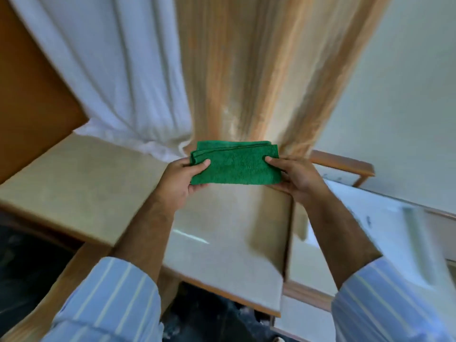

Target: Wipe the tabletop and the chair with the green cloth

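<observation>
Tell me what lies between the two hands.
In the head view, the folded green cloth spans the gap, pinched at its ends by the left hand and right hand.

The tabletop (222, 243) lies bare below my hands, open to a sweep. Past its far edge the curtains (222, 82) crowd down. Right of it, a wooden rail (343, 164), perhaps the chair's, blocks passage.

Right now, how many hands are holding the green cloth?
2. The left hand pinches the left end of the folded green cloth, and the right hand pinches its right end, above the tabletop.
</observation>
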### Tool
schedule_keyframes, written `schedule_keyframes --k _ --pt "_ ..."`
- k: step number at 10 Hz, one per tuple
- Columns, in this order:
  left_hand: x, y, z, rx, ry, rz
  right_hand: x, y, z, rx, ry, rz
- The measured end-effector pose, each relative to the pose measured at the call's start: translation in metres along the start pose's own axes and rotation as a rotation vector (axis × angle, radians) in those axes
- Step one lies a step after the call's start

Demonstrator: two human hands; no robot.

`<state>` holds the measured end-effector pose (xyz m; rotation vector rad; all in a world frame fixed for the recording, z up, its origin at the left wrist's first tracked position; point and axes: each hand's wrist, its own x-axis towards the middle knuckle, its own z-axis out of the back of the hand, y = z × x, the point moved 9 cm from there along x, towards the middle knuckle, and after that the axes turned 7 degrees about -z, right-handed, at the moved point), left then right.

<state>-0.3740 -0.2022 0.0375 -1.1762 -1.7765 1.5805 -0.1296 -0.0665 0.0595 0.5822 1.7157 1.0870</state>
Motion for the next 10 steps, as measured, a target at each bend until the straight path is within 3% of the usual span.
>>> schedule_keyframes --k 3,5,6,8,10 --pt "0.038 0.093 -0.264 0.089 0.249 0.145 -0.002 0.010 0.291 -0.112 -0.247 -0.003" --pt "0.035 0.167 -0.350 0.290 0.260 0.207 0.001 -0.030 0.409 -0.412 -0.526 -0.080" --pt "0.031 0.187 -0.369 0.620 0.284 0.104 0.004 -0.056 0.426 -0.763 -0.573 -0.118" --pt "0.027 0.202 -0.393 1.353 0.255 -0.120 0.003 -0.101 0.427 -1.019 -0.572 -0.198" --pt "0.032 0.173 -0.427 1.603 0.402 -0.196 -0.001 -0.058 0.412 -1.269 -0.602 -0.011"
